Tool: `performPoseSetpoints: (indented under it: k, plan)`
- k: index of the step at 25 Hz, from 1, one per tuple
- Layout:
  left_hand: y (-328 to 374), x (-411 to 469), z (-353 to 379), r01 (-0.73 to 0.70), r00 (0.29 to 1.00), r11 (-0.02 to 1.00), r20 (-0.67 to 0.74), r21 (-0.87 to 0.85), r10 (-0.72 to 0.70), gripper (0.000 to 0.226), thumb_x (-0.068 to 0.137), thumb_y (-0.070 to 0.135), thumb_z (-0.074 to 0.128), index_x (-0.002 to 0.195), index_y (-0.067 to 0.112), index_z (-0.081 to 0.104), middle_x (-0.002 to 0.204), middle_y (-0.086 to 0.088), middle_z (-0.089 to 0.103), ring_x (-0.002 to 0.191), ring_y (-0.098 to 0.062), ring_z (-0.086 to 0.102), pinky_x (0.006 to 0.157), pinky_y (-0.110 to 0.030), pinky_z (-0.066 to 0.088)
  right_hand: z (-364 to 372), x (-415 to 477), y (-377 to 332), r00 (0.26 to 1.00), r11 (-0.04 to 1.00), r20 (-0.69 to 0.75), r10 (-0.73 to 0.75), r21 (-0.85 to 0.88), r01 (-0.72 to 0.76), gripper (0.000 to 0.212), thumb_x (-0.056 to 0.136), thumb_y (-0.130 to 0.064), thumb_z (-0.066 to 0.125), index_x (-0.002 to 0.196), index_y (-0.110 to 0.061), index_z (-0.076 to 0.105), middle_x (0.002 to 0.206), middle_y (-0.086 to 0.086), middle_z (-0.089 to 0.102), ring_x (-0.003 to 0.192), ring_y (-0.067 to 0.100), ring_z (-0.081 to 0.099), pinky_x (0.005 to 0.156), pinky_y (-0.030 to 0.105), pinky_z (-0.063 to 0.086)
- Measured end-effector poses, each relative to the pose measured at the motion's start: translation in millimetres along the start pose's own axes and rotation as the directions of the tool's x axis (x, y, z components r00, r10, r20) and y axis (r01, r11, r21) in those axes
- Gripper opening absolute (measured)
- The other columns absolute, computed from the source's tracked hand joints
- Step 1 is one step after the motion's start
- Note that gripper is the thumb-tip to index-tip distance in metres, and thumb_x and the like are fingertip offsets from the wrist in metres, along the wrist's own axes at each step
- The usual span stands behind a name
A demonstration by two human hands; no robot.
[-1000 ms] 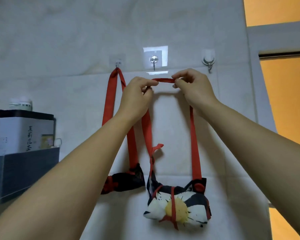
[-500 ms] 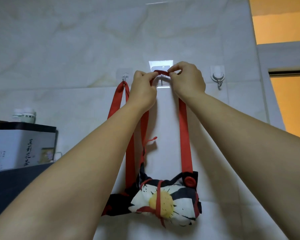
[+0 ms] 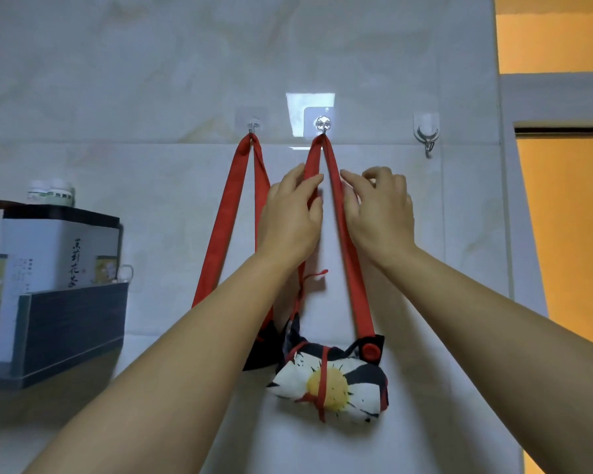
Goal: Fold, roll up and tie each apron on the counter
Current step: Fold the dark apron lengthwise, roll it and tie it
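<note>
- Left hand [image 3: 293, 213]: raised against the tiled wall [image 3: 117, 80], fingers loose and nearly straight, tips laid across the left run of a red strap [image 3: 353, 268]; not closed round it
- Right hand [image 3: 378, 213]: level with the left hand and just beside it, fingers lightly bent, fingertips [image 3: 348, 179] touching the right run of the same strap; nothing gripped
- Red strap: one long loop, its top caught on the middle hook [image 3: 323, 126] just above both hands, its two runs spreading downward between and beneath them
- Rolled apron [image 3: 329, 384]: black and white daisy print, bound with a thin red tie [image 3: 324, 371], red button [image 3: 370, 350] at its upper right corner; hangs from the strap well below both hands, between the forearms
- Second apron [image 3: 257, 350]: dark bundle, mostly hidden behind the left forearm; its own red loop [image 3: 226, 217] runs up to the left hook [image 3: 253, 126], above and left of the left hand
- Third hook [image 3: 426, 136]: above and right of the right hand
- Dark tray [image 3: 69, 323]: far left of the left hand, holding a white tin [image 3: 59, 248] with printed characters; small bottles [image 3: 50, 193] above it
</note>
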State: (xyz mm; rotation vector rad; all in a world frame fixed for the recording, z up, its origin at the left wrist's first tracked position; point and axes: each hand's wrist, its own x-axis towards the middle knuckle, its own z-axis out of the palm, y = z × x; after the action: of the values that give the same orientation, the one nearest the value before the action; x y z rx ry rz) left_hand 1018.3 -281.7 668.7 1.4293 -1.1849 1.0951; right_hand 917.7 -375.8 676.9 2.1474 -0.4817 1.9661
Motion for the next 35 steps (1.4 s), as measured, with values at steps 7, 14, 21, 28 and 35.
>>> performPoseSetpoints:
  k: [7, 14, 21, 28, 35]
  plan:
    - [18, -82, 12, -0.122, 0.973, 0.946, 0.224, 0.299, 0.054, 0.058, 0.101, 0.042, 0.032, 0.154, 0.026, 0.018, 0.163, -0.004, -0.004, 0.15, -0.021, -0.009, 0.121, -0.045, -0.005, -37, -97, 35, 0.967, 0.95, 0.25, 0.046, -0.312, 0.036, 0.055, 0.1, -0.036, 0.033, 0.152, -0.024, 0.021, 0.16, 0.006, 0.014, 0.148, 0.028, 0.007, 0.118, 0.049, 0.009]
    - [76, -156, 46, -0.191, 0.956, 0.956, 0.262, 0.222, 0.13, 0.057, 0.097, 0.042, 0.03, 0.151, 0.021, 0.03, 0.162, -0.008, 0.015, 0.15, -0.024, 0.01, 0.12, -0.05, 0.009, -87, -157, 64, 0.945, 0.931, 0.312, 0.093, -0.363, 0.028, 0.058, 0.097, -0.04, 0.024, 0.152, -0.024, 0.021, 0.162, 0.003, 0.008, 0.149, 0.024, -0.001, 0.118, 0.049, 0.0]
    - [175, -236, 81, -0.148, 0.946, 0.985, 0.304, 0.089, 0.115, 0.058, 0.095, 0.032, 0.028, 0.151, 0.017, 0.025, 0.159, -0.01, 0.023, 0.147, -0.026, 0.02, 0.118, -0.051, 0.018, -176, -232, 119, 0.933, 0.861, 0.316, 0.171, -0.508, 0.014, 0.055, 0.096, -0.033, 0.026, 0.148, -0.019, 0.034, 0.158, 0.009, 0.024, 0.146, 0.03, 0.017, 0.115, 0.056, 0.019]
    - [304, -316, 100, -0.153, 0.883, 0.977, 0.423, -0.152, 0.204, 0.058, 0.098, 0.038, 0.026, 0.151, 0.015, 0.03, 0.159, -0.011, 0.021, 0.148, -0.027, 0.017, 0.118, -0.053, 0.02, -314, -311, 175, 0.884, 0.73, 0.323, 0.337, -0.683, -0.028, 0.057, 0.097, -0.041, 0.024, 0.15, -0.021, 0.027, 0.159, 0.008, 0.018, 0.147, 0.028, 0.011, 0.116, 0.053, 0.009]
    - [430, -372, 115, -0.187, 0.82, 0.901, 0.443, -0.392, 0.363, 0.057, 0.097, 0.038, 0.029, 0.149, 0.014, 0.032, 0.159, -0.012, 0.023, 0.148, -0.027, 0.019, 0.117, -0.052, 0.018, -443, -365, 205, 0.791, 0.544, 0.248, 0.559, -0.83, -0.124, 0.06, 0.096, -0.043, 0.019, 0.151, -0.02, 0.024, 0.161, 0.005, 0.011, 0.149, 0.024, 0.004, 0.118, 0.054, 0.008]
